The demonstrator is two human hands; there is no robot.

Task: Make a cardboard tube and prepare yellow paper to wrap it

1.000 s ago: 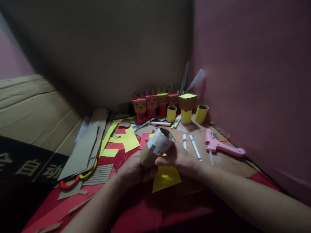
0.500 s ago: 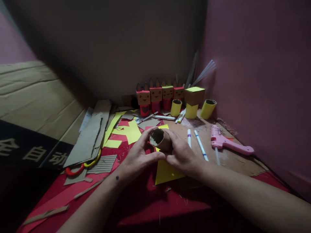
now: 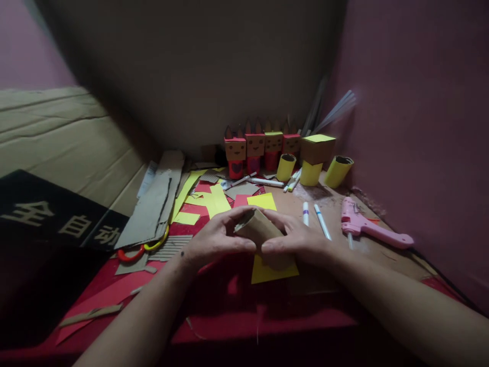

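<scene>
Single camera, worn on person's head, looks forward and down. Forearms (image 3: 153,300) enter from lower left and lower right; left hand (image 3: 216,237) and right hand (image 3: 301,239) sit close, just below middle of view. Red tabletop (image 3: 229,321) seen from above at slant. Row of figures (image 3: 255,145) stands farther off, before grey wall (image 3: 210,66). Cardboard box (image 3: 57,122) bounds left side, pink wall (image 3: 420,102) right.

Red work surface (image 3: 229,326): brown cardboard sheet (image 3: 389,259) at right; red paper strip (image 3: 103,299), corrugated cardboard piece (image 3: 176,248) at left.
Brown cardboard sheet: pink hot-glue gun (image 3: 356,223), purple-banded marker (image 3: 306,214), blue-banded marker (image 3: 323,223).
</scene>
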